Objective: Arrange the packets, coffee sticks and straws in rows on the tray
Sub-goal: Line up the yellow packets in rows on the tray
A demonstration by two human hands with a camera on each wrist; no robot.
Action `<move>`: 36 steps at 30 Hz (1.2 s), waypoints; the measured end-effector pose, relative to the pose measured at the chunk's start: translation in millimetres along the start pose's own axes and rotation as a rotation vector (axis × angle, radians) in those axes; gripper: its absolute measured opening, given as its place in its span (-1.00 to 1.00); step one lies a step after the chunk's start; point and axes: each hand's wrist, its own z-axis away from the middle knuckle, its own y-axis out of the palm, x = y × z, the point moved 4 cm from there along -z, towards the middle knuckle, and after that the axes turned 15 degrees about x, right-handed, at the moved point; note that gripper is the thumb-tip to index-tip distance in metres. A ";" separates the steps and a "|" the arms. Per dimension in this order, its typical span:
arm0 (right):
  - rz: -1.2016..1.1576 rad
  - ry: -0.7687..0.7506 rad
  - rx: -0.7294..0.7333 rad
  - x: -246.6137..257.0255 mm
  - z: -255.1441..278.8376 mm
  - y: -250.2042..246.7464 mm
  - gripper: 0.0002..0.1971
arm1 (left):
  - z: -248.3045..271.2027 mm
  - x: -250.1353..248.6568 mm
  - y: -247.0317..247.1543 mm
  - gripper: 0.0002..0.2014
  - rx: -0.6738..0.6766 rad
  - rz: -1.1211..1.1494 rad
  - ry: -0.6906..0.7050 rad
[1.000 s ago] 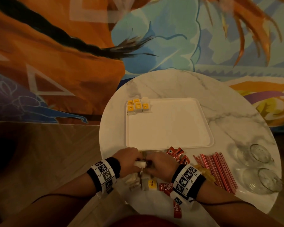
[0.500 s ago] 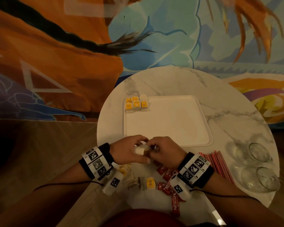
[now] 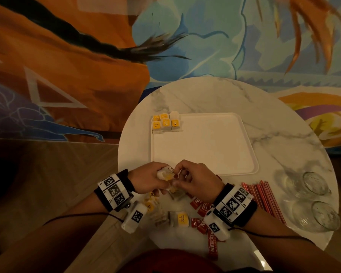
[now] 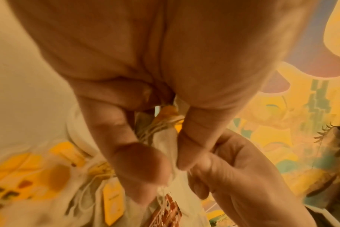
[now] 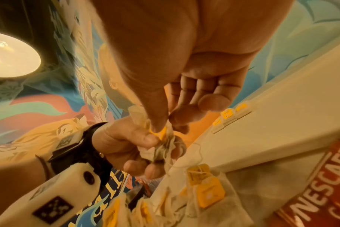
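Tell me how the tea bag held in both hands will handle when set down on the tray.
The tea bag looks crumpled and limp between the left hand and right hand, so it will probably flop rather than hold its shape. It seems light. Its string and yellow tag may snag on other bags. Once flattened on the tray, it should lie still.

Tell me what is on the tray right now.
Six tea bags with yellow tags sit in two rows in the far left corner of the tray. The hands hide part of its near edge.
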 end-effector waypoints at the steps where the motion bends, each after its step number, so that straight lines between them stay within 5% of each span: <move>1: 0.048 0.010 0.031 -1.6 0.5 2.9 -0.80 | 0.6 2.1 -1.9 -0.77 -0.012 0.037 -0.014; 6: 0.276 0.093 0.176 -10.3 0.5 25.7 -0.74 | 2.9 7.5 -7.0 -0.74 -0.043 0.231 -0.029; 13: 0.529 0.165 0.197 -19.8 -8.7 40.7 -0.65 | 4.2 7.9 -11.9 -0.86 -0.019 0.356 0.012; 22: 0.507 0.161 0.151 -23.1 -8.1 37.1 -0.74 | 4.6 7.5 -11.4 -0.63 -0.033 0.571 -0.025; 27: 0.403 0.149 0.064 -14.6 -2.3 14.8 -0.78 | 2.3 12.0 -16.1 -0.82 -0.143 0.502 -0.018; 36: 0.337 0.040 -0.211 4.7 -6.1 -16.7 -0.84 | -0.8 -6.1 -12.6 -0.81 -0.152 0.363 0.035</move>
